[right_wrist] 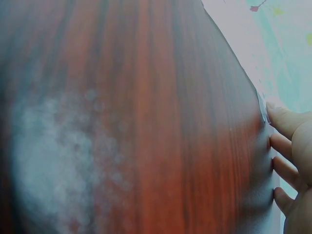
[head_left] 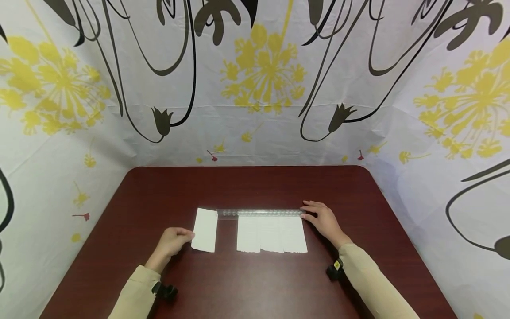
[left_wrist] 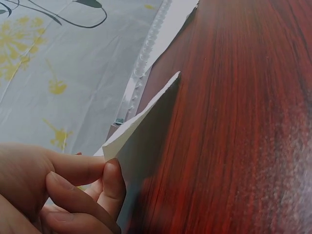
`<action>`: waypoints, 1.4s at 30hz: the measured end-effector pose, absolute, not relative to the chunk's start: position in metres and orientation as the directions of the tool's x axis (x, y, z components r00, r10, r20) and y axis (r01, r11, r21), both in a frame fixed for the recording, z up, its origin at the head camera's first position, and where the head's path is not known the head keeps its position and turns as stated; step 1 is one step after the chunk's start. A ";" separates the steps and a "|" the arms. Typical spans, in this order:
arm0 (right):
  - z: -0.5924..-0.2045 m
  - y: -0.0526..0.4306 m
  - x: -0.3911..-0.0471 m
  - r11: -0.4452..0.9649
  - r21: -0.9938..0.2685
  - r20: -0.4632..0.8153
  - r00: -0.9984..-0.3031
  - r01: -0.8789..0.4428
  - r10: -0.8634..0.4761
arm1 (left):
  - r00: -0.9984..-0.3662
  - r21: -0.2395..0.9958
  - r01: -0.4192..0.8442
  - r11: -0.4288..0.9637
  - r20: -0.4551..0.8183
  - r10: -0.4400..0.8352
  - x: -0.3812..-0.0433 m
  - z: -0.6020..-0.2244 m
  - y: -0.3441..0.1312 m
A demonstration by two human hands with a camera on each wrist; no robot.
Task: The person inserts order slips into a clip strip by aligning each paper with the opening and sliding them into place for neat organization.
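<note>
In the head view, my left hand [head_left: 174, 243] pinches the left edge of a white paper slip [head_left: 205, 230] between thumb and fingers. The left wrist view shows that slip [left_wrist: 141, 117] tilted, its far edge raised over the table. The slip's top right corner meets the left end of a clear plastic strip [head_left: 228, 213] with a row of round bumps. Several white paper pieces [head_left: 272, 234] lie side by side along the strip's right part. My right hand [head_left: 324, 221] rests at the strip's right end, thumb [right_wrist: 280, 114] touching it, the other fingers spread on the table.
A dark red wood-grain table [head_left: 255, 283] lies under everything, its far edge against a white cloth [head_left: 255, 133] with yellow and grey plant prints. Bare table shows between the slip and the other papers. Black wrist cameras [head_left: 167, 292] sit at both sleeves.
</note>
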State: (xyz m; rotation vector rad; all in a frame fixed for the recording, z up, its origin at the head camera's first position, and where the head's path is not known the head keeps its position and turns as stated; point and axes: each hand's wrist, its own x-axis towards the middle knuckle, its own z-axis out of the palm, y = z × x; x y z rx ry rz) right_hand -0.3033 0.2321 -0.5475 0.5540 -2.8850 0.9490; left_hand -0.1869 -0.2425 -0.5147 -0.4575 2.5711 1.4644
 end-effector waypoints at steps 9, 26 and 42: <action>-0.549 0.233 -0.303 0.750 -0.566 0.142 -0.937 -0.341 -0.319 | -0.951 0.783 -0.306 0.541 -0.232 -0.202 -0.188 -0.516 -0.240; -0.549 0.232 -0.304 0.758 -0.557 0.152 -0.939 -0.339 -0.308 | -0.956 0.738 -0.288 0.610 -0.182 -0.231 -0.187 -0.516 -0.234; -0.549 0.232 -0.304 0.751 -0.563 0.165 -0.937 -0.346 -0.308 | -0.960 0.741 -0.271 0.614 -0.161 -0.229 -0.186 -0.515 -0.233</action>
